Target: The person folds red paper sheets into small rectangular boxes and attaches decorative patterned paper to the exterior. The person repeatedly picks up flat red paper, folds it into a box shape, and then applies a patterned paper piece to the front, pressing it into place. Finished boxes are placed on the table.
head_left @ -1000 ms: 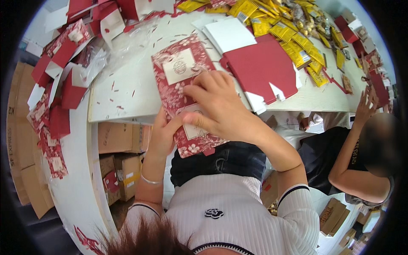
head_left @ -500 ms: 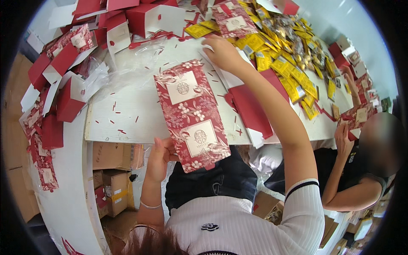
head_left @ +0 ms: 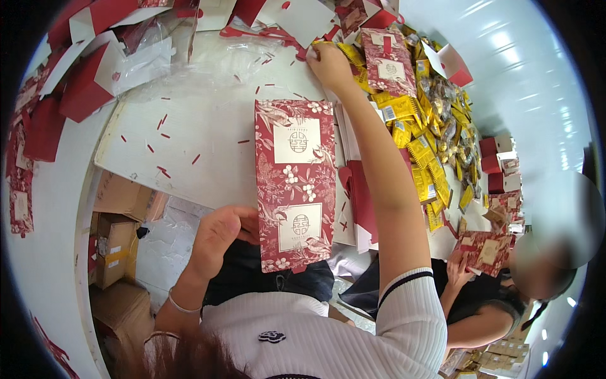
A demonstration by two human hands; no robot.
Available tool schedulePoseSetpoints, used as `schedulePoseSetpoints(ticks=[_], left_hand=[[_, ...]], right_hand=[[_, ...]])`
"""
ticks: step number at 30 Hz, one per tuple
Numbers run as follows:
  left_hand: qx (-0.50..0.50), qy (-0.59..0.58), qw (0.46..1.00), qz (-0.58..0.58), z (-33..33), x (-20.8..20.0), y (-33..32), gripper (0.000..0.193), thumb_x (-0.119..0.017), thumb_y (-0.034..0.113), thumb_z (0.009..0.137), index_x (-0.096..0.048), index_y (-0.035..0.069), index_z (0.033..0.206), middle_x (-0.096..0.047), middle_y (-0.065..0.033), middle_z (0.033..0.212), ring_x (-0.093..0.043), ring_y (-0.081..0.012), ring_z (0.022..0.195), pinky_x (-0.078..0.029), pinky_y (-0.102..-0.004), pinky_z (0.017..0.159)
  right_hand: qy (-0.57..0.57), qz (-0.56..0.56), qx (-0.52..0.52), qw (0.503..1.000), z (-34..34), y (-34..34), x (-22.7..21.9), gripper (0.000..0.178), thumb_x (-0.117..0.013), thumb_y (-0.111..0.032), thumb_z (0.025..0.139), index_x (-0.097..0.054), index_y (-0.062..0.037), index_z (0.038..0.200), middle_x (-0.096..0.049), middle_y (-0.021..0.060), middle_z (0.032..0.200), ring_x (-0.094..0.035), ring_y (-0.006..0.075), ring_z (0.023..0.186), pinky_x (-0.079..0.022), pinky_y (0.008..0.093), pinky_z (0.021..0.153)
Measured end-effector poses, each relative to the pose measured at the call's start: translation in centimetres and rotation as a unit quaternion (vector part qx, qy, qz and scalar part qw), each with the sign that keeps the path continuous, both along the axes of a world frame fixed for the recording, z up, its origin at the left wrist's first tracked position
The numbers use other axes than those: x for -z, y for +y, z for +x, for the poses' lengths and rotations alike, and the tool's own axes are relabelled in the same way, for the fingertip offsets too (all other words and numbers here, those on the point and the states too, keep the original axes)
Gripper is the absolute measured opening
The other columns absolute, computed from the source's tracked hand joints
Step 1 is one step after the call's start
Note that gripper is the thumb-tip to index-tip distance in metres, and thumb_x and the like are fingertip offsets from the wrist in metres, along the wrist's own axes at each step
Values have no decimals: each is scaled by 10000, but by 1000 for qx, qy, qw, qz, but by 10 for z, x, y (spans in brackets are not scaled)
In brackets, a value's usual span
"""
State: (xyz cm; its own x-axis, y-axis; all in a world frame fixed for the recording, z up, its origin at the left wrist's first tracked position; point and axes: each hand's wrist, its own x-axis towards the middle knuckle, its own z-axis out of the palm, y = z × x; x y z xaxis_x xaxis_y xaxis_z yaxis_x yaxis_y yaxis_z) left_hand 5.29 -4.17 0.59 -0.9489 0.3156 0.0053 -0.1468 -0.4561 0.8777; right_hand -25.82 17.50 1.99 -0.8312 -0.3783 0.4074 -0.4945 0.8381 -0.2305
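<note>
A long red gift box (head_left: 295, 183), printed with flowers, birds and two cream panels, stands out over the table's near edge. My left hand (head_left: 221, 237) grips its lower left side, with the fingertips hidden behind it. Stretched out to the far part of the table is my right hand (head_left: 329, 66). Its fingers are curled, next to yellow packets (head_left: 348, 53) and red ribbons; what they hold, if anything, is hidden. Red and white flat cartons (head_left: 361, 196) lie stacked under my right forearm.
A heap of yellow packets (head_left: 423, 151) covers the right side, with another patterned box (head_left: 388, 62) on it. Open red boxes (head_left: 95, 82) crowd the left. Clear plastic wrap (head_left: 221, 60) and red paper shreds litter the white table (head_left: 183, 120). A co-worker's hand (head_left: 459, 268) holds a similar box.
The box in my left hand has turned from a tilt to nearly upright in view. The whole view has shifted. My right hand remains at the far side, fingers more curled.
</note>
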Motion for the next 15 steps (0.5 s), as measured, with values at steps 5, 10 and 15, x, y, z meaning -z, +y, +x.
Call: schedulePoseSetpoints(ticks=[5, 10, 15], left_hand=[[-18, 7, 1000, 5, -3, -5, 5, 367, -403, 272, 928, -528, -59, 1029, -599, -103, 940, -578, -142, 815, -464, -270, 753], [-23, 2, 1000, 20, 3, -6, 12, 339, -412, 250, 928, -538, -53, 1013, -605, -92, 928, -575, -131, 818, -457, -260, 755], [-50, 18, 999, 1, 6, -16, 10, 320, -439, 256, 919, -556, -38, 967, -606, -74, 887, -563, -106, 777, -450, -241, 715]], right_hand=[[-99, -3, -2, 995, 2, 22, -4, 233, -647, -177, 721, -583, 1, 858, -565, 197, 868, -544, 322, 838, -439, 378, 734], [-86, -15, -24, 996, 9, 28, 1, 227, -658, -174, 716, -554, -6, 827, -560, 190, 846, -541, 323, 785, -427, 382, 705], [-37, -5, -28, 999, 20, 15, -3, 182, -645, -150, 712, -551, -32, 813, -576, 161, 839, -539, 333, 799, -427, 388, 700]])
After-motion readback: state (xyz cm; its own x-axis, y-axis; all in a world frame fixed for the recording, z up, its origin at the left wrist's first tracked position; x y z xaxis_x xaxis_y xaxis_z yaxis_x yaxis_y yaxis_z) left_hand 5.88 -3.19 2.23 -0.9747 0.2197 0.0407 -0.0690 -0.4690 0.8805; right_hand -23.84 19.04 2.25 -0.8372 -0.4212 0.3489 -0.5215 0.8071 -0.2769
